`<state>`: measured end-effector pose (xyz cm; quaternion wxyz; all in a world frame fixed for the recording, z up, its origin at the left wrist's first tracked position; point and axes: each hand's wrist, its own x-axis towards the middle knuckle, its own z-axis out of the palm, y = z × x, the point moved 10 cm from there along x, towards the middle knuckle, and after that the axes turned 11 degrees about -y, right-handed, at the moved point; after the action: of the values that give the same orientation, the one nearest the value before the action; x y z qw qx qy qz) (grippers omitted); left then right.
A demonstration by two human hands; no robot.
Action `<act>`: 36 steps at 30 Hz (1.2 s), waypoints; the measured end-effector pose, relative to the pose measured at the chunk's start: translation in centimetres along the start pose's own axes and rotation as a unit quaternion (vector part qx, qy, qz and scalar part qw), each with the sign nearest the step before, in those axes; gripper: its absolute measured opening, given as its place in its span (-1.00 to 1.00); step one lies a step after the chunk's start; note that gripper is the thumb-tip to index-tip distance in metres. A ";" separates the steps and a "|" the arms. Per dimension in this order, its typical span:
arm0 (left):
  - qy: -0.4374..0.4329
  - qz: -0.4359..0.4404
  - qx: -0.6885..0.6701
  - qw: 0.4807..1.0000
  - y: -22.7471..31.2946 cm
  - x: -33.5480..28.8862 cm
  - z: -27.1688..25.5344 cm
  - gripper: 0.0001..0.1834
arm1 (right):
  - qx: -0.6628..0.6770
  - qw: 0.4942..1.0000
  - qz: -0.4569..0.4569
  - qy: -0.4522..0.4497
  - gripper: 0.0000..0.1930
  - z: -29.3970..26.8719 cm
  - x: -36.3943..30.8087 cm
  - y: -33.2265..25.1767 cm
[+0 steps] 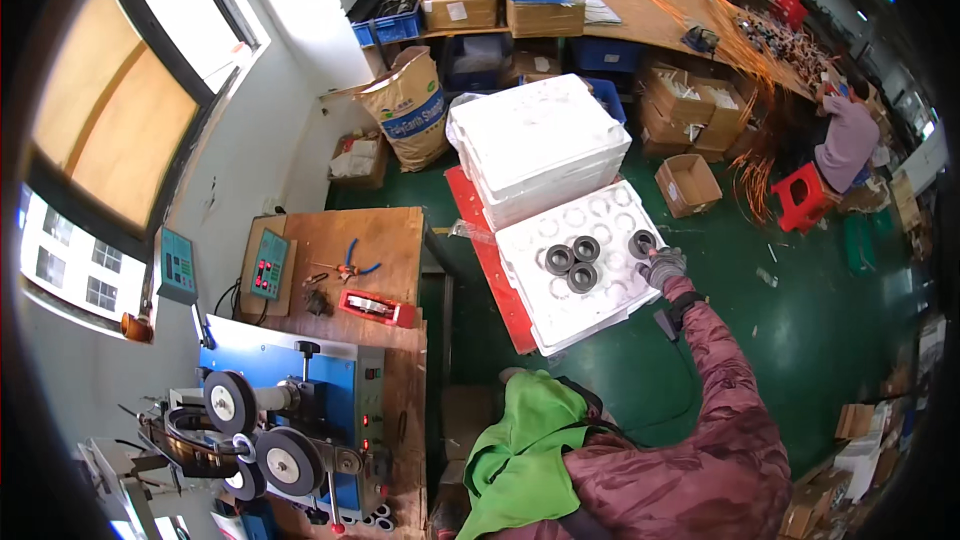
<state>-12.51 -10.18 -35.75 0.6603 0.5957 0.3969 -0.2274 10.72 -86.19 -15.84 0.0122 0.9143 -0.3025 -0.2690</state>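
Note:
My right hand (666, 266), in a grey glove, reaches out to the right side of a white foam tray (540, 312). Its fingers close on the edge of a black ring (642, 242) lying on the tray. Three more black rings (583, 278) sit close together further left, among rows of round recesses. The maroon patterned sleeve (725, 370) covers my right arm, and a dark band circles the wrist. My left hand does not show. Green cloth (525, 440) covers part of my lap.
White foam boxes (540, 145) stand behind the tray, over a red base (500, 290). At left, a wooden bench (395, 230) carries a blue machine with black wheels (290, 460), pliers (350, 262) and a red tape dispenser (378, 308). A seated person (848, 135) works far right.

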 end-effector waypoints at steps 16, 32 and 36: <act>0.010 0.267 0.691 0.672 -9.6 -4.4 0.4 -0.74 | 0.052 0.971 -0.176 0.156 -0.53 -8.0 -4.6 -11.6; 0.126 0.035 -0.263 0.956 -10.9 -6.6 -3.2 -0.74 | -0.121 0.941 -0.290 0.125 -0.42 -5.3 -3.2 -15.3; 0.249 0.141 -0.121 0.950 -8.7 -9.3 -8.1 -0.57 | -0.189 0.936 -0.280 0.095 -0.61 -8.5 -5.4 -19.7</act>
<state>-26.73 -5.63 -33.45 0.6332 0.5986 0.4850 0.0737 22.10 -68.26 -9.65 0.1375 0.9642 0.0246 -0.2255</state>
